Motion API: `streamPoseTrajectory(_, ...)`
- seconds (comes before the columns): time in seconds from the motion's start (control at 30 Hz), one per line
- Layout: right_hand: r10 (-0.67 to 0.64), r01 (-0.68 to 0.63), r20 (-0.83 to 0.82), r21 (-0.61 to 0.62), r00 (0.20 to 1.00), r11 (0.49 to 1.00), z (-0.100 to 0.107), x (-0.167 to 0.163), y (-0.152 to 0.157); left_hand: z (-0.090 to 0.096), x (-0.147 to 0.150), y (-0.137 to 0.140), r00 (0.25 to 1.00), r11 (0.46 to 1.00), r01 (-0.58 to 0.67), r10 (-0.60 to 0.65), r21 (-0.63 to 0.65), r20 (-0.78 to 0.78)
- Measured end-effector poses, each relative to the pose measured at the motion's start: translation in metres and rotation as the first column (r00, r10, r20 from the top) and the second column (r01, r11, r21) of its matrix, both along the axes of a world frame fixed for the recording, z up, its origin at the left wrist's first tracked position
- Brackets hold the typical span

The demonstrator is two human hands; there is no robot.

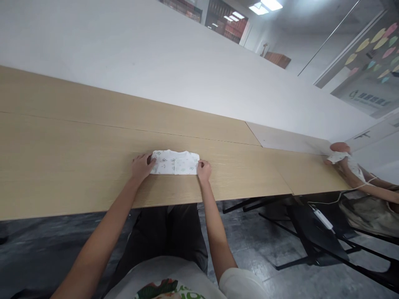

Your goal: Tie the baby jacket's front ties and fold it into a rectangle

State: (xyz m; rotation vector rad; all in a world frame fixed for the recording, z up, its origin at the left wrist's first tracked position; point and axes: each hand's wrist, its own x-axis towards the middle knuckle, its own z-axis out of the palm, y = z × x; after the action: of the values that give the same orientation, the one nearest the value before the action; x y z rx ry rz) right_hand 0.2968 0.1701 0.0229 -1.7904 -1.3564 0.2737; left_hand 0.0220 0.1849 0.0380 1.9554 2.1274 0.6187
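Observation:
A white cloth garment (175, 162) with a small greenish print lies folded into a flat, wide strip on the wooden table (93, 166). My left hand (142, 166) is at its left end, the thumb over the cloth and the fingers curled round the edge. At the opposite end, my right hand (204, 170) pinches the right edge between thumb and bent fingers. The upper edge of the cloth looks slightly wavy, while the lower edge runs straight. Exactly which kind of garment it is cannot be made out.
A white wall (156, 70) rises behind the table. At far right, another person's arm (358, 176) reaches over the table beside a doll-like figure (340, 148) in white cloth. Black chairs (311, 236) stand below; a white power strip (323, 219) lies on one.

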Motion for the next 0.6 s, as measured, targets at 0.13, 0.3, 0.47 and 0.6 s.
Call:
streamPoseTrajectory(0.13,0.006,-0.006,0.008,-0.017,1.000,1.000,0.0011,0.0000,-0.0001,-0.0021,-0.0010,0.0012,1.000,1.000,0.000,0.000,0.000,-0.001)
streamPoseTrajectory(0.3,0.007,-0.007,0.010,-0.013,1.000,1.000,0.0017,0.0001,-0.0002,-0.0040,-0.0019,0.0021,1.000,1.000,0.005,-0.005,0.008,0.005)
streamPoseTrajectory(0.47,0.012,-0.012,0.014,-0.014,1.000,1.000,0.0012,0.0009,0.0003,-0.0038,-0.0018,0.0018,1.000,1.000,0.005,-0.005,0.012,0.015)
streamPoseTrajectory(0.6,0.006,-0.006,0.019,-0.024,1.000,1.000,0.0013,0.0009,0.0009,-0.0026,-0.0016,0.0012,1.000,1.000,0.018,-0.018,0.006,0.024)
